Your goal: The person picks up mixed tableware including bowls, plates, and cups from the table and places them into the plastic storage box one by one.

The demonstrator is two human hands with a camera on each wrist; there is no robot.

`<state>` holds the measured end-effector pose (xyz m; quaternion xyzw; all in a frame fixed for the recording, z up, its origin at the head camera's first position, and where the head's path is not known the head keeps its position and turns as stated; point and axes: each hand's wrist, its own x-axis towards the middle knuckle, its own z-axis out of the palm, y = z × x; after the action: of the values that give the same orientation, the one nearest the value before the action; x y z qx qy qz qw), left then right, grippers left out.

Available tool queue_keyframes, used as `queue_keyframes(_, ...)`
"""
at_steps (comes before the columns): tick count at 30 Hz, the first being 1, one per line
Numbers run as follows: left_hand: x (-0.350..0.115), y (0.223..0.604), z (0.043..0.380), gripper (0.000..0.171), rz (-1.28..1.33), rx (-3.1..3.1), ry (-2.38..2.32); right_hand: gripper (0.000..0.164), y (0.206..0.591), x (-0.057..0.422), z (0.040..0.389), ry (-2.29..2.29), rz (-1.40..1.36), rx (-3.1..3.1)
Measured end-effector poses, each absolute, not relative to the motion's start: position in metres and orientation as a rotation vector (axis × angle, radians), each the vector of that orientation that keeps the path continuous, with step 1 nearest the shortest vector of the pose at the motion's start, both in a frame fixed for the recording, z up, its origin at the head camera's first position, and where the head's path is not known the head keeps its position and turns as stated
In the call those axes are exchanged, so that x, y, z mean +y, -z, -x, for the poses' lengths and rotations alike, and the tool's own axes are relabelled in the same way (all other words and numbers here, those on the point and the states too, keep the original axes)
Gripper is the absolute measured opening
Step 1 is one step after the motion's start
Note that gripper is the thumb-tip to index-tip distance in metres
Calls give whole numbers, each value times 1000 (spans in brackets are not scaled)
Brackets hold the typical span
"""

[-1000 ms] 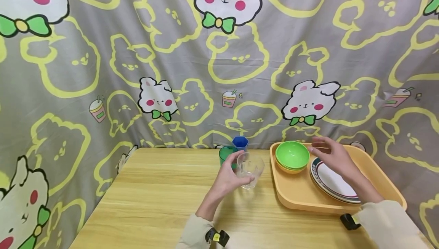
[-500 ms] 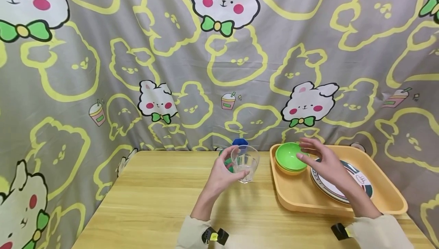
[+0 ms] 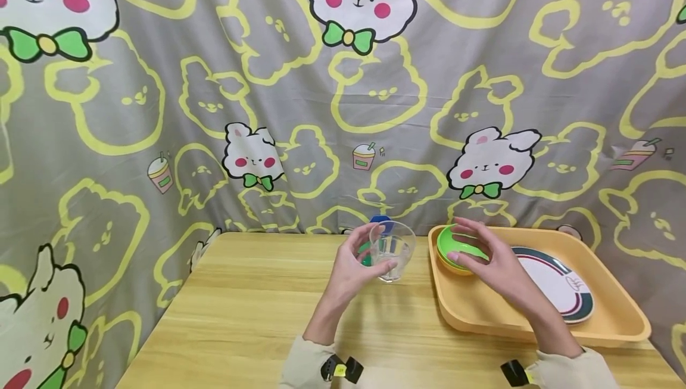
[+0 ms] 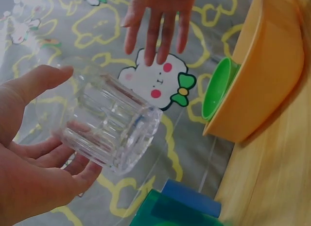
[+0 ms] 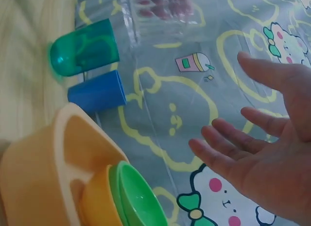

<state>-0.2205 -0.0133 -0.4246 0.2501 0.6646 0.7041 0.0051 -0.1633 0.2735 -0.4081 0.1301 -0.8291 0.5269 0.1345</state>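
My left hand point(image 3: 351, 268) grips a clear tumbler point(image 3: 395, 249) from its left side, thumb and fingers around the wall. In the left wrist view the tumbler point(image 4: 114, 121) is held clear of the wooden table, its thick faceted base pointing away from the palm. My right hand point(image 3: 495, 267) holds nothing, its fingers spread and slightly bent. In the head view it overlaps the stacked bowls point(image 3: 446, 245), bright green over yellow-orange. The right wrist view has it apart from them. A green cup point(image 5: 87, 48) and a blue cup point(image 5: 99, 92) stand behind the tumbler.
The orange tray point(image 3: 471, 311) sits on the right of the wooden table point(image 3: 241, 305), holding the bowls and the white plates with a dark patterned rim point(image 3: 552, 279). A grey cartoon-print curtain point(image 3: 300, 97) hangs right behind the table.
My left hand has lifted the tumbler a little. My right hand has moved left, from over the plates to in front of the green bowl, uncovering more of the plate.
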Motion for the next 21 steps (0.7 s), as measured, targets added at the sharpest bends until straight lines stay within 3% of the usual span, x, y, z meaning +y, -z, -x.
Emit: queue_keyframes(21,8,421,218,65,-928,2043,-2130,73,416,249,167,-1832,-600,-2304)
